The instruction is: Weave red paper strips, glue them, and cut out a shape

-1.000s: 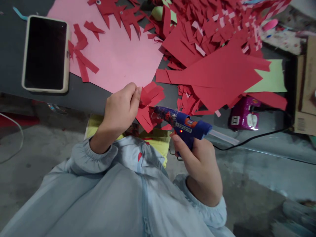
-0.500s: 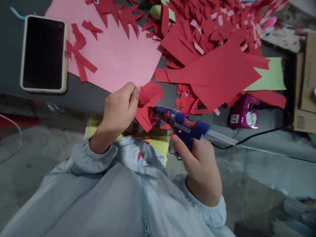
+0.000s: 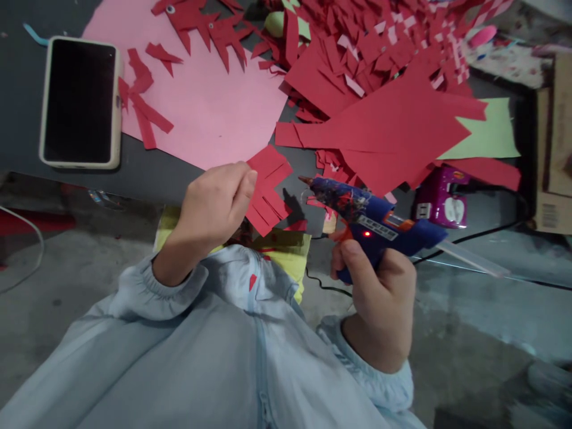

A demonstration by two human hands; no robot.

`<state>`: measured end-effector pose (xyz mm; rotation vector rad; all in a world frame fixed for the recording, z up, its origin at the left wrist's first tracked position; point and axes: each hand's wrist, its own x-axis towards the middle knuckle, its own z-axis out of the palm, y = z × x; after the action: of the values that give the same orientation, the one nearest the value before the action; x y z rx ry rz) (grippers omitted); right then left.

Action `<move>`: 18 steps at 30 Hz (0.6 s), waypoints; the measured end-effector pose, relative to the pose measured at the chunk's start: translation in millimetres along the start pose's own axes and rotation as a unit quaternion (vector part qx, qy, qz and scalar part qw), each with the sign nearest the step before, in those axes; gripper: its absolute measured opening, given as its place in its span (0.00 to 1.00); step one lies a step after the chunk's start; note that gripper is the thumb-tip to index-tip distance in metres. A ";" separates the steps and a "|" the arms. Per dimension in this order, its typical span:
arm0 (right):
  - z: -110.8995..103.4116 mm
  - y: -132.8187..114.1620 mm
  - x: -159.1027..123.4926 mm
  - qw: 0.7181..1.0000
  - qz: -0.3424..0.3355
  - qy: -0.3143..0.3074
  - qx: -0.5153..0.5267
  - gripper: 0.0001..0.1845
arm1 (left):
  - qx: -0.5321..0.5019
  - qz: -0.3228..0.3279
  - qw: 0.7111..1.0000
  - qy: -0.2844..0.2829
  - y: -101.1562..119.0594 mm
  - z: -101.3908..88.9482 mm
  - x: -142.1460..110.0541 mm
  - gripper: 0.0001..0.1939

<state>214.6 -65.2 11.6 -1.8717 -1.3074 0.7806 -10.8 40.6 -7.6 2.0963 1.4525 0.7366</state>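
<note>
Pinched in my left hand (image 3: 218,199) is a cut red paper piece (image 3: 270,187), its slit strips fanning out to the right at the table's front edge. The fingertips on its far side are hidden. My right hand (image 3: 378,277) grips a blue hot glue gun (image 3: 375,220) by the handle, its small red light on. The gun's nozzle points left, a short way from the red piece and apart from it. A clear glue stick (image 3: 473,259) sticks out of the gun's back end.
A phone-like device (image 3: 80,101) lies at left beside a large pink paper sheet (image 3: 214,113) bearing red cutouts. Large red paper (image 3: 379,131) and a heap of red scraps (image 3: 375,42) cover the right. A purple power adapter (image 3: 442,196) with a black cord sits near a cardboard box (image 3: 554,143).
My right hand has drawn the glue gun back to the right, away from the red paper piece. My left hand keeps its pinch, and the piece has turned slightly, closing its fold.
</note>
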 end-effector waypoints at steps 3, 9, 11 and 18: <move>1.7 -0.9 0.6 1.000 -0.007 -0.009 -0.001 0.17 | 0.040 0.061 0.997 -0.024 -2.1 -0.4 -3.6 0.15; 3.2 3.6 0.9 1.000 0.001 -0.028 0.013 0.16 | 0.134 0.124 0.983 -0.031 -4.1 4.1 -8.2 0.16; 4.6 5.6 1.4 0.999 0.003 -0.026 0.027 0.17 | 0.164 0.139 0.976 -0.032 -3.5 5.6 -8.8 0.16; 27.8 -1.2 14.1 0.995 -0.067 0.068 -0.005 0.11 | 0.232 0.170 0.958 0.008 7.7 3.4 -15.9 0.12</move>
<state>196.0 -45.7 -4.2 -1.7899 -1.3370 0.5680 -7.9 22.8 -7.5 2.7530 1.3875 0.5719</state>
